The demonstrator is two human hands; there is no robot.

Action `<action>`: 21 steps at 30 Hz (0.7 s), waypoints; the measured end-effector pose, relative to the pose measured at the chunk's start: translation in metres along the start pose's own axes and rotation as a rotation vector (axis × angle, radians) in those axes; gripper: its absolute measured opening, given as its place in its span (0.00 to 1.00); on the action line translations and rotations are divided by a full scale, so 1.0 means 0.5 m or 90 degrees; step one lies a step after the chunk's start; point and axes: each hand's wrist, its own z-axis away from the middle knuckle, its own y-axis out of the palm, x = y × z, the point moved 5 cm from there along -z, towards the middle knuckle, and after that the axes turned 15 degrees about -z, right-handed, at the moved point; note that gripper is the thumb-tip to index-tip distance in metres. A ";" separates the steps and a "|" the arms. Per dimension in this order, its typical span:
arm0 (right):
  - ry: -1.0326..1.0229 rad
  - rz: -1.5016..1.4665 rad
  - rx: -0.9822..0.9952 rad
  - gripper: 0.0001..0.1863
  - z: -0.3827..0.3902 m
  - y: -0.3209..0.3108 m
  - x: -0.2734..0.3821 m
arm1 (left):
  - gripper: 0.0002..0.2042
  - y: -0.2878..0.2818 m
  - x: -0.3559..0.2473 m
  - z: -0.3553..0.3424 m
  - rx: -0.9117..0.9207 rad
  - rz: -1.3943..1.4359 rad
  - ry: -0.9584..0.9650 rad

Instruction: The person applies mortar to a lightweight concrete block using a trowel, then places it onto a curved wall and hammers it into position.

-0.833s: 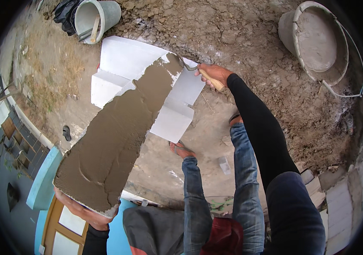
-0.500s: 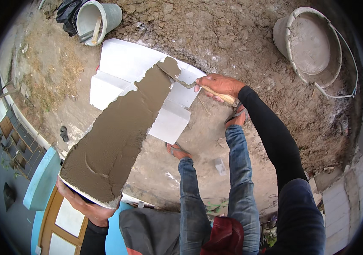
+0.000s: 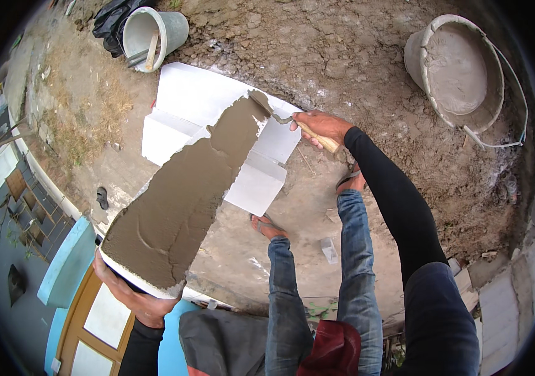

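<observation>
A long, pale-edged board coated with wet grey-brown mortar (image 3: 173, 188) slants from lower left up to the centre. My left hand (image 3: 131, 301) is closed around its near end, the fingers partly hidden underneath. At the far end my right hand (image 3: 327, 125) grips a trowel (image 3: 321, 140) by its wooden handle. Its narrow blade touches the mortar's far right corner, where the coat has a ragged edge. Below the board lies a folded white sheet (image 3: 189, 88), partly covered by it.
A bucket of grey mortar (image 3: 455, 75) stands at the far right on rough soil (image 3: 343, 44). At the far left a pale bucket (image 3: 173, 34) holds tools, beside a black plastic bag (image 3: 107, 28). A person's sandalled foot (image 3: 270, 227) is close to the sheet.
The whole view has shifted slightly, bringing the scene right and down. The trowel's blade has tilted more edge-on at the mortar's far corner. Both hands keep their holds.
</observation>
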 end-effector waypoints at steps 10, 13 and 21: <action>-0.172 0.288 0.012 0.29 0.111 0.060 -0.037 | 0.61 -0.003 0.002 0.002 0.006 -0.044 0.014; -0.316 0.450 -0.186 0.30 0.002 0.008 -0.061 | 0.61 -0.004 0.009 0.009 0.030 -0.066 0.011; -0.017 0.293 -0.091 0.29 -0.119 -0.126 -0.149 | 0.63 -0.014 0.031 0.044 0.003 -0.154 0.084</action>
